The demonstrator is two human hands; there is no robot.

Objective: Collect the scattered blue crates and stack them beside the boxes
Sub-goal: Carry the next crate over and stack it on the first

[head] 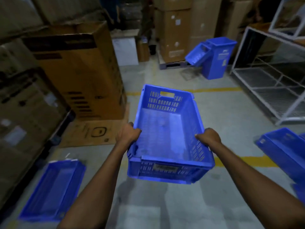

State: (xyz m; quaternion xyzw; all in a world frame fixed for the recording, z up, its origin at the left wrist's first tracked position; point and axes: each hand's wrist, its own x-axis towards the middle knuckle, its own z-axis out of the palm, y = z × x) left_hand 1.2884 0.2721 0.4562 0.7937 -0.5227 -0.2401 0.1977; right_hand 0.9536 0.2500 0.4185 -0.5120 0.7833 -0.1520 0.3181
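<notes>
**Blue crate held in both hands above the warehouse floor**

A blue crate (166,133) with slotted walls hangs in the middle of the view, clear of the grey floor (165,204), its open top facing up and nothing inside it. The left hand (127,133) grips the left long rim, thumb hooked over the edge and fingers curled under it. The right hand (208,136) grips the right long rim the same way, thumb inside the wall.

On the floor at near left lies a second blue crate (52,190), beside the dark base of stacked cardboard boxes (79,70) that line the left side. A flattened sheet of cardboard (92,133) lies at the foot of the tall brown box. At near right another blue crate (283,149) is cut by the frame edge. Farther off, right of centre, a tall blue bin (217,58) stands upright with a tilted blue crate (197,54) leaning against its left side. A white wire rack (270,76) fills the far right. Yellow floor lines (257,160) cross beneath the held crate.
</notes>
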